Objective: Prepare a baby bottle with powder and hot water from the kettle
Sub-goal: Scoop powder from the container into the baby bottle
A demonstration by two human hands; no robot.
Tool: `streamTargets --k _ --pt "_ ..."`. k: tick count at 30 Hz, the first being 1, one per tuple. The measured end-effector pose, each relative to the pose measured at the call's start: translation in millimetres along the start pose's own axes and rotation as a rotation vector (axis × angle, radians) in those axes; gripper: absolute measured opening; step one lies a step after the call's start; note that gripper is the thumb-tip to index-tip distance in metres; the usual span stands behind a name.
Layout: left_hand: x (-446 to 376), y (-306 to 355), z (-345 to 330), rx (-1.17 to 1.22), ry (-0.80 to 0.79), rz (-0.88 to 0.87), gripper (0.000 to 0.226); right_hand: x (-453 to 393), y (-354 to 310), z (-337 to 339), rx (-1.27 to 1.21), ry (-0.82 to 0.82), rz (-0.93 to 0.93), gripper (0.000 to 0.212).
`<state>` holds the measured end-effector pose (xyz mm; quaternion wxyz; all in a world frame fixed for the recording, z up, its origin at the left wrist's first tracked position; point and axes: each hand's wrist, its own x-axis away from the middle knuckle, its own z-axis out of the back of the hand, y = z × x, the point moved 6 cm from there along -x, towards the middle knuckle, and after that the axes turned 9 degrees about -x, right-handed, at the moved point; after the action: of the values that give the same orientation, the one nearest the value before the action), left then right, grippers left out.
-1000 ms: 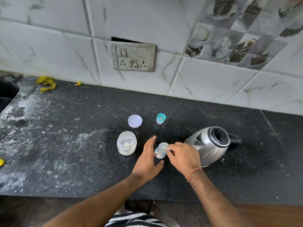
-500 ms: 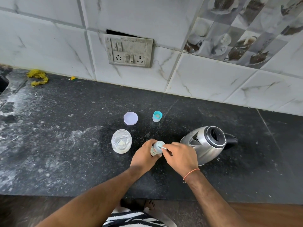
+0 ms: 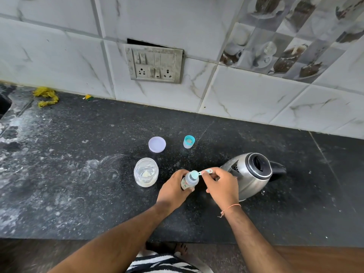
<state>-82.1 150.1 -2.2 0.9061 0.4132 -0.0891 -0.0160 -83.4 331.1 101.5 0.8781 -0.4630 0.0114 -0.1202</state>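
A small baby bottle [image 3: 189, 181] stands on the black counter [image 3: 78, 194], and my left hand [image 3: 173, 191] grips its body. My right hand [image 3: 221, 184] pinches the handle of a teal scoop [image 3: 199, 173] whose bowl sits over the bottle's open mouth. To the left stands an open clear jar [image 3: 146, 172] with pale powder at its bottom. The steel kettle [image 3: 251, 173], lid open, stands just right of my right hand. The bottle's teal cap [image 3: 189, 141] sits farther back.
The jar's pale round lid [image 3: 157, 144] lies behind the jar. A socket panel [image 3: 154, 64] is on the tiled wall. Yellow scraps [image 3: 46, 96] lie at the back left near a sink edge [image 3: 4, 104]. White powder smears mark the counter's left part.
My left hand went from lying open beside the bottle to gripping it. My right hand brought the scoop's bowl over the bottle's mouth.
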Motion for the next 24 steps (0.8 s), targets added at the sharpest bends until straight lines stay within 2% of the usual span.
streamTargets --k 4,8,14,19,24 --pt "1.5 -9.4 -4.9 0.057 -0.033 0.046 0.063 -0.7 2.5 -4.4 -0.376 -0.009 -0.237 0.011" --pt "7.8 -20.8 -7.2 0.044 -0.077 0.055 0.092 -4.8 -7.0 -15.3 -0.485 -0.071 -0.297 0.012" --pt "19.1 -32.2 0.8 0.019 -0.127 0.025 0.094 -7.7 -49.5 -62.6 -0.444 -0.245 -0.255 0.016" --pt "30.7 -40.5 11.2 -0.027 -0.175 0.035 0.101 -6.5 -80.1 -111.4 -0.284 -0.363 -0.188 0.003" --pt "33.7 -47.0 17.6 -0.040 -0.194 0.037 0.095 -4.0 -96.1 -139.7 -0.118 -0.458 -0.080 0.018"
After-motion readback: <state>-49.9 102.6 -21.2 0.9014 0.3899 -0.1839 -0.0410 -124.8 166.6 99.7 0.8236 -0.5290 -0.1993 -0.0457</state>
